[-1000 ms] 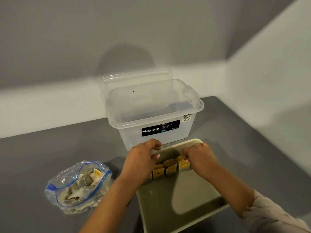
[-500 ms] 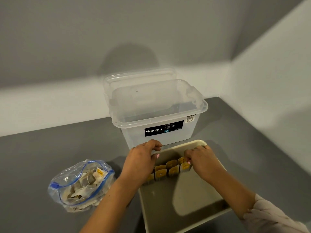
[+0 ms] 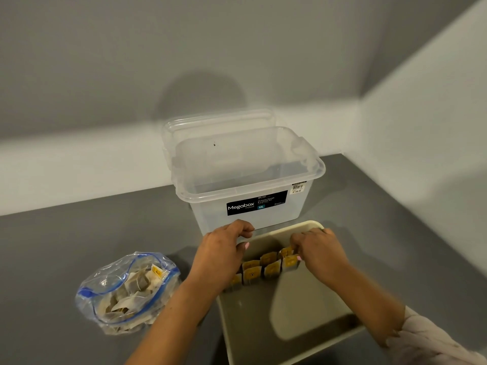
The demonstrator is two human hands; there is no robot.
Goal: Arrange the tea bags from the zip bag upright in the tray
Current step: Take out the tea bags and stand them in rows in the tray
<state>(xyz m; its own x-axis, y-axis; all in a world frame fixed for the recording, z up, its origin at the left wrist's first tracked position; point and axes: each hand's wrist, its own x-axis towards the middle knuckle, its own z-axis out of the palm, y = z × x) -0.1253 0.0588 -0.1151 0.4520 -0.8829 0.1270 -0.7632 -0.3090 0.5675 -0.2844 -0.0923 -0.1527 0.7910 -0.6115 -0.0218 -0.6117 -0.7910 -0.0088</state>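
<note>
Both hands work at the far end of the cream tray [image 3: 287,346] on the grey bench [image 3: 79,248]. The left hand [image 3: 224,255] curls its fingers over the tray's far rim; the right hand [image 3: 320,251] pinches an upright tea bag [image 3: 290,262]. More tea bags fill the zip bag [image 3: 126,291] well to the left.

Storage box [image 3: 247,180] label: "Megabox", "12L".
</note>
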